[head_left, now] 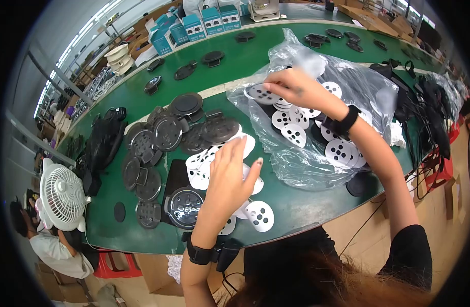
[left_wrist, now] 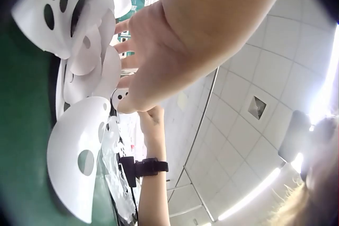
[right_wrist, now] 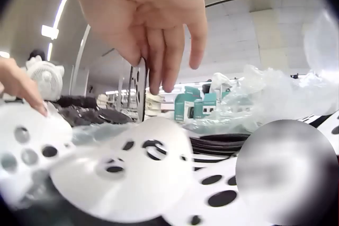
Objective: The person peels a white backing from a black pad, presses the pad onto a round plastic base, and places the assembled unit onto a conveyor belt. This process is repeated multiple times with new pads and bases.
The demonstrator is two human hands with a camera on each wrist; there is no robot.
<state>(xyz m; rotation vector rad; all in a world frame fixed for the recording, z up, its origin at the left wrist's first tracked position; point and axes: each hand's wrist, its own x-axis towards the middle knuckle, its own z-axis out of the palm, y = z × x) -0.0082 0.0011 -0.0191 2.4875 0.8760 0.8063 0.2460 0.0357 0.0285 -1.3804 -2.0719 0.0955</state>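
My right hand (head_left: 306,91) pinches a thin round disc (head_left: 262,94) with dark holes, above a plastic bag of similar pieces. In the right wrist view this disc (right_wrist: 139,91) hangs nearly edge-on between thumb and fingers. Below it are loose white discs (right_wrist: 132,183) with holes, curved and overlapping. My left hand (head_left: 227,176), its fingers extended, lies over a pile of white perforated discs (head_left: 198,176) and holds nothing. From the left wrist, the left palm (left_wrist: 164,51) shows beside the white discs (left_wrist: 77,157), fingers pointing away.
Dark round parts with clips (head_left: 168,133) are heaped left of the white discs. The clear plastic bag (head_left: 316,171) spreads across the right side. A white fan (head_left: 63,197) stands at the left edge, black cables (head_left: 434,112) at the right, and teal boxes (head_left: 194,26) at the back.
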